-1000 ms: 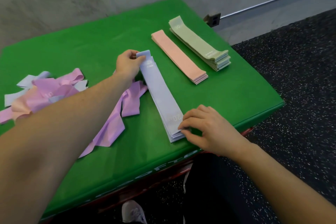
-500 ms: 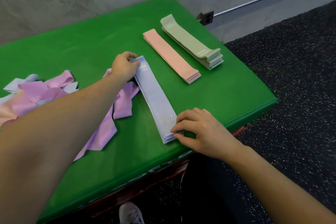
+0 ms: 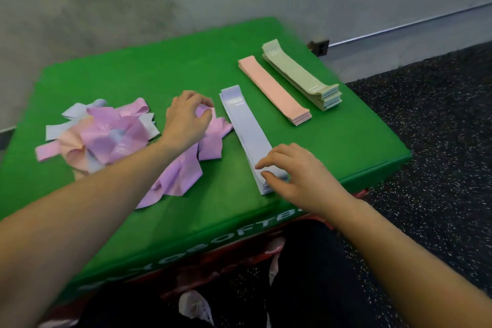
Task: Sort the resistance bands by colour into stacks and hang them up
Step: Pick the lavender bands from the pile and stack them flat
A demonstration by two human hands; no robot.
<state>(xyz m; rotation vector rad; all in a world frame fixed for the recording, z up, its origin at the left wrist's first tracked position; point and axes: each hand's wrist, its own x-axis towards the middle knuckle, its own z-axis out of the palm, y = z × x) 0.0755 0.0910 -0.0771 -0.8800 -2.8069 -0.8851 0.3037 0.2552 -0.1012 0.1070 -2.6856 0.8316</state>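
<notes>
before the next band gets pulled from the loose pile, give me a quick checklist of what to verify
1. Blue stack squared up and lying flat: ok.
2. Right hand steadying the near end of the blue stack: ok, fingers rest on it.
3. Left hand has a purple band: cannot tell, fingers curl at its far end.
4. Pink stack and green stack tidy and apart: ok.
5. Loose pile sorted: not ok, colours tangled.
6. Bare room on the green table for a purple stack: ok.
</notes>
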